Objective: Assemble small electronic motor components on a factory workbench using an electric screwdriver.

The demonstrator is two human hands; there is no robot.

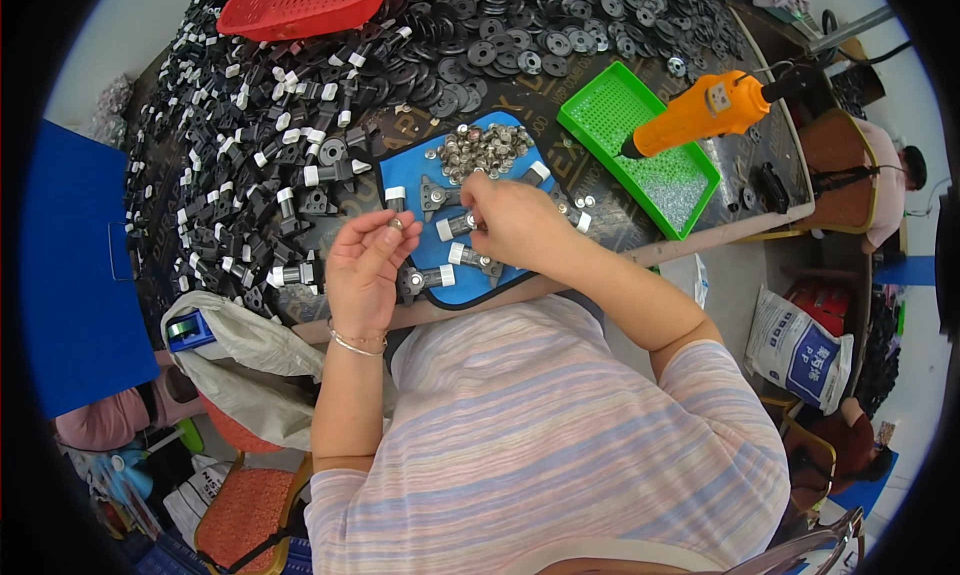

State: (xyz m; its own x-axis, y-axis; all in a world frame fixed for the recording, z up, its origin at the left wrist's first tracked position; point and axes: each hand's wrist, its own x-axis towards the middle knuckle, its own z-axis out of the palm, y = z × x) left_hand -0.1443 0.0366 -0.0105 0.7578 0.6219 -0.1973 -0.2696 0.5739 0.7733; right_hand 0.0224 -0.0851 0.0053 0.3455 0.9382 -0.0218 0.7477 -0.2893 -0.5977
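Note:
My left hand (pixel 365 267) is closed in a pinch on a small silver metal cap (pixel 397 224), held above the left edge of a blue mat (pixel 403 158). My right hand (pixel 525 227) is over the middle of the mat, its fingertips pressed together and pointing down among black fittings with white ends. What those fingers grip, if anything, is hidden. One black fitting (pixel 437 197) lies just left of the right fingertips; another (pixel 474 262) rests below them. A heap of small silver caps (pixel 487 151) sits toward the mat's far side.
Black and white fittings (pixel 235 200) cover the table's left side, and black discs (pixel 500 50) spread along the back. A red basket (pixel 305 5) stands at back left. An orange electric screwdriver (pixel 700 113) hangs over a green tray (pixel 650 190) on the right. Other people sit nearby.

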